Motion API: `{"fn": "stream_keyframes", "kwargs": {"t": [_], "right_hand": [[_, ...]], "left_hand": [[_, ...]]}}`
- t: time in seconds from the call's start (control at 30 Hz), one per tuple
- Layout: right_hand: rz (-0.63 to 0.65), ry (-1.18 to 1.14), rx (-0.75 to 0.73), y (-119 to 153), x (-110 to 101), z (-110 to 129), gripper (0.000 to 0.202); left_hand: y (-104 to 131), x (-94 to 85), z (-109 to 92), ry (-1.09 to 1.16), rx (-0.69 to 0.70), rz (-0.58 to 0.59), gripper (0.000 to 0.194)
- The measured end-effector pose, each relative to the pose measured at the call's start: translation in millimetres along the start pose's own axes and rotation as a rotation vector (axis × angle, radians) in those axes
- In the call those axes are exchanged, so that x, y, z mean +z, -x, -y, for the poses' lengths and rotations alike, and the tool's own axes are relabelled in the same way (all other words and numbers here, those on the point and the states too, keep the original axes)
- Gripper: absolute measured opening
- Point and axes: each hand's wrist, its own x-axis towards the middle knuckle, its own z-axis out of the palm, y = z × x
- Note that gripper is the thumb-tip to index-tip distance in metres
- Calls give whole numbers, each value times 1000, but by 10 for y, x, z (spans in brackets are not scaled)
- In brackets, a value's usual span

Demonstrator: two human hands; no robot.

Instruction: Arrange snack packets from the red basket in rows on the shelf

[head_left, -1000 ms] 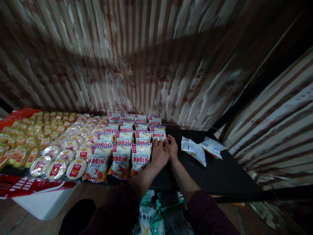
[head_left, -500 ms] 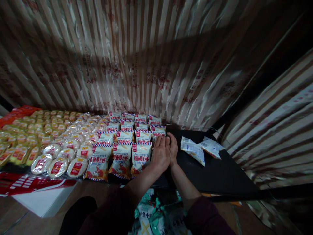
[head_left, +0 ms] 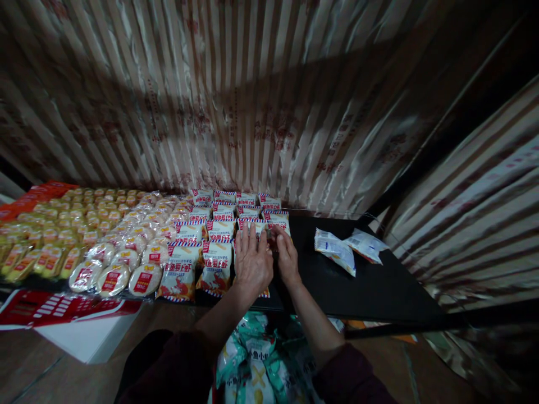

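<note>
Rows of white-and-orange snack bags (head_left: pixel 217 264) with red lettering stand on the black table (head_left: pixel 328 297). My left hand (head_left: pixel 254 264) lies palm down over a front bag at the right end of the rows, its fingers stretched and slightly apart, covering most of that bag. Just to its right is my right hand (head_left: pixel 287 261), loosely curved with its fingertips at the right side of the bags. What lies between the two hands is mostly hidden. Farther right, two similar snack packs (head_left: pixel 336 251) lie flat, back side up.
Round wrapped rice crackers (head_left: pixel 113 280) and small yellow packaged cakes (head_left: pixel 48 261) fill the left of the table. Green snack bags (head_left: pixel 256 359) sit below the front edge. A white box with a red flap (head_left: pixel 88 336) is at lower left. Striped curtain (head_left: pixel 252 112) hangs behind.
My left hand has moved left and spread its fingers over a front bag. My right hand has shifted slightly left, apart from the left. The view has shifted a little.
</note>
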Motion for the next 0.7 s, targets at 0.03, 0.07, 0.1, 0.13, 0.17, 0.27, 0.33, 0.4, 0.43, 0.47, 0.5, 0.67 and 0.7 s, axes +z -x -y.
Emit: {"fn": "stream_keyframes", "kwargs": {"t": [0.03, 0.07, 0.1, 0.13, 0.17, 0.27, 0.33, 0.4, 0.43, 0.47, 0.5, 0.67, 0.7], "right_hand": [[23, -15, 4, -3, 15, 11, 52], [39, -22, 10, -6, 30, 21, 53], [49, -26, 17, -9, 45, 29, 54], [56, -29, 26, -13, 61, 35, 55], [61, -32, 35, -17, 77, 38, 56], [85, -47, 54, -28, 124, 33, 59], [91, -52, 61, -33, 149, 22, 61], [83, -59, 66, -34, 169, 11, 63], [77, -64, 69, -34, 178, 4, 64], [71, -67, 73, -32, 188, -3, 65], [68, -69, 78, -30, 198, -11, 65], [81, -73, 82, -19, 253, -30, 66], [81, -71, 77, -19, 263, -25, 66]], "left_hand": [[3, -11, 22, -4, -3, -5, 49], [3, -29, 45, -7, -6, -10, 49], [0, -53, 69, -10, -10, -15, 49], [-5, -81, 97, -14, -16, -19, 48], [-12, -112, 129, -17, -23, -24, 48], [-24, -196, 249, -19, -39, -44, 48], [-20, -233, 341, -16, -41, -62, 48], [-7, -251, 431, -17, -44, -75, 49], [-1, -254, 473, -20, -48, -79, 49], [4, -254, 511, -23, -52, -81, 49], [5, -253, 546, -27, -52, -82, 50], [-44, -251, 668, -50, -37, -76, 52], [-59, -252, 680, -54, -35, -72, 51]]}}
